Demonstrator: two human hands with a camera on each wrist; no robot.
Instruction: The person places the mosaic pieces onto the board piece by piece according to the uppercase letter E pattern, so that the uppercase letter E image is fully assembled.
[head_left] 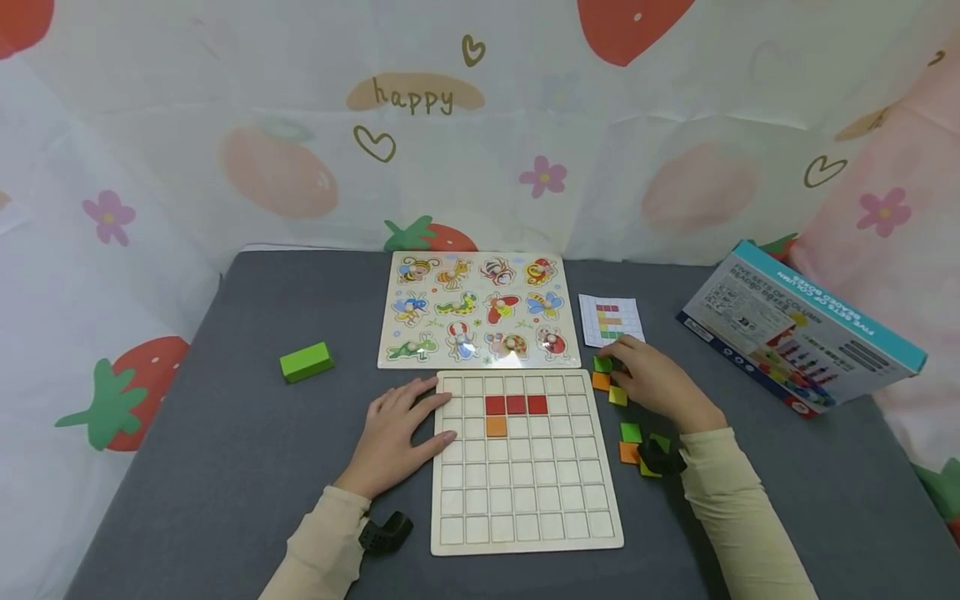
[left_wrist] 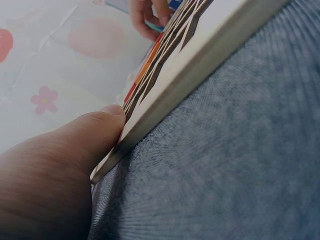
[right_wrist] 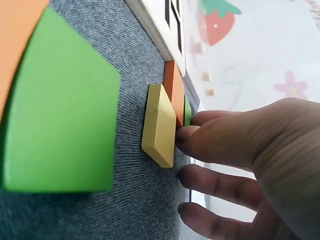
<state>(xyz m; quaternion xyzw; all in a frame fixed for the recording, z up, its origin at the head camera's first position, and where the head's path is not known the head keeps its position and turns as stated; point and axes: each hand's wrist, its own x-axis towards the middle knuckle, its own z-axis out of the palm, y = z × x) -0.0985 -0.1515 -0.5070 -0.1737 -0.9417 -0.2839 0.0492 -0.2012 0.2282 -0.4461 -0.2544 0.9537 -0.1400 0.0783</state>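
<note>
My left hand (head_left: 397, 433) rests at the left edge of a pale wooden grid board (head_left: 525, 502), thumb and index fingertips on its rim. The left wrist view has the thumb (left_wrist: 97, 131) lying along that edge. Three red squares (head_left: 516, 405) sit in one row of the grid, with an orange square (head_left: 496, 427) below the leftmost. Beyond the board's right edge, my right hand (head_left: 660, 383) has its thumb and index at a small green block (head_left: 602, 364); I cannot tell whether they pinch it. An orange block (right_wrist: 174, 90) and a yellow block (right_wrist: 159, 127) lie beside the fingertips.
More small blocks (head_left: 630, 432) lie under the right wrist. A pattern card (head_left: 592, 337) and an insect picture board (head_left: 480, 329) lie behind. A tilted box (head_left: 795, 333) stands at right, a long green block (head_left: 307, 362) lies at left.
</note>
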